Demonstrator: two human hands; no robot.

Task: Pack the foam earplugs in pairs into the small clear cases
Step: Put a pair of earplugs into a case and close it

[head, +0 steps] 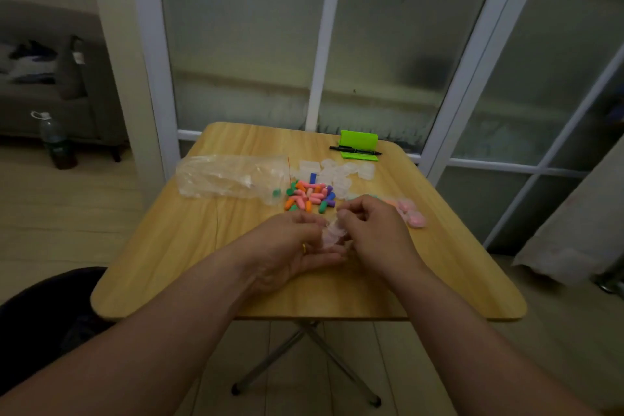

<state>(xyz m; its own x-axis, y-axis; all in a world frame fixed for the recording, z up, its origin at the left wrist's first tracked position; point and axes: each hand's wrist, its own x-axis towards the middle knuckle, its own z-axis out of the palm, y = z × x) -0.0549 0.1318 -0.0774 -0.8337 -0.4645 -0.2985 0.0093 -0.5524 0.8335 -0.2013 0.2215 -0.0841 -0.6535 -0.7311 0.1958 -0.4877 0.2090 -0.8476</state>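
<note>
both hands meet mid-table: left hand (299,243) cradles a clear case (330,234), right hand (371,230) pinches its top. a few filled cases (412,214) sit right; earplug pile (310,196) and empty cases (337,173) remain, so early going.

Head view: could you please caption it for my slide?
Left hand and right hand hold a small clear case near loose foam earplugs.

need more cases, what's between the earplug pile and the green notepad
In the head view, a cluster of clear cases lies between the earplug pile and the green notepad.
</note>
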